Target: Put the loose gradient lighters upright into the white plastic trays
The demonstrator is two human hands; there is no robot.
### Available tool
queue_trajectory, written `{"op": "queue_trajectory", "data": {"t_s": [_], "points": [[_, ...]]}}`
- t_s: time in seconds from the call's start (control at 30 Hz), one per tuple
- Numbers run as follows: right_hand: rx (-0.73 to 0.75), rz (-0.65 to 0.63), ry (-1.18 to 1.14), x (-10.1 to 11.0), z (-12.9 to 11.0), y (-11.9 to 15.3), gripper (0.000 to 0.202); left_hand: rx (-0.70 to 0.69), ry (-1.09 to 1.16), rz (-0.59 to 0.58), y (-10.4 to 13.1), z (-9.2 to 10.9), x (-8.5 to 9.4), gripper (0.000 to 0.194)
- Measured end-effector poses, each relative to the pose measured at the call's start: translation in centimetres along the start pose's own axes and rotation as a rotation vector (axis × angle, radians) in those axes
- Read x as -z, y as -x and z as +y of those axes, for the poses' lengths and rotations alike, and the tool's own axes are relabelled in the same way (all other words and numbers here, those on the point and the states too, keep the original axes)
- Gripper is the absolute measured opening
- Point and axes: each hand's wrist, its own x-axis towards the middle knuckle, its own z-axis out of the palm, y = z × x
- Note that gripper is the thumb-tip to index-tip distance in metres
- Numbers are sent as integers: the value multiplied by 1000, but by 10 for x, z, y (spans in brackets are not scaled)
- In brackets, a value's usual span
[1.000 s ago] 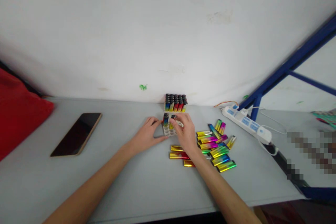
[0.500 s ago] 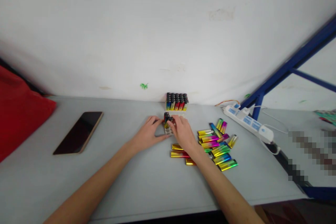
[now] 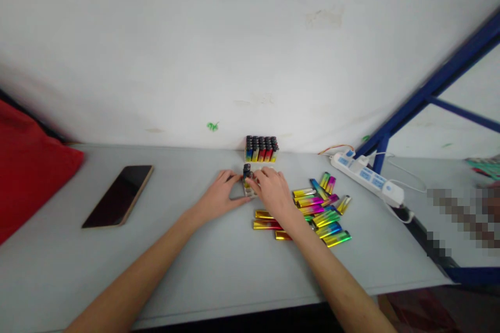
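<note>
A pale tray [image 3: 250,193] with small slots sits on the table, a few black-topped lighters [image 3: 247,170] upright in its left side. My left hand [image 3: 219,196] grips the tray's left end, fingers at the far corner and thumb along the front edge. Over the tray, my right hand [image 3: 273,191] has its fingers closed on a lighter [image 3: 252,175], largely hidden by them. Right of that hand lies a loose pile of shiny multicoloured lighters [image 3: 327,218]. Directly behind stands a second tray filled with upright lighters [image 3: 261,149].
A dark-screened phone [image 3: 117,196] lies to the left, near a red cloth [image 3: 35,166]. A white power strip [image 3: 367,178] with cables rests at the right, beside a blue metal frame [image 3: 410,106]. The wall [image 3: 250,52] rises behind the table.
The view has tilted slightly, shifting everything a little. My right fingers have dipped slightly with the lighter at the tray; my left hand keeps its place.
</note>
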Motion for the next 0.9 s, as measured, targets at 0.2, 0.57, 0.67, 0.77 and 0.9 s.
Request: {"op": "queue_trajectory", "data": {"t_s": [0.2, 0.57, 0.67, 0.77, 0.9], "points": [[37, 2, -224, 23, 31, 31, 14, 5, -21, 3, 1, 0, 1, 65], [111, 86, -52, 54, 66, 176, 19, 14, -22, -18, 1, -5, -1, 69], [108, 77, 34, 45, 57, 183, 22, 18, -26, -21, 1, -6, 0, 70], [87, 91, -43, 46, 51, 178, 22, 17, -28, -21, 0, -5, 1, 67], [-14, 143, -390, 59, 51, 162, 24, 14, -39, -23, 0, -3, 1, 68]]}}
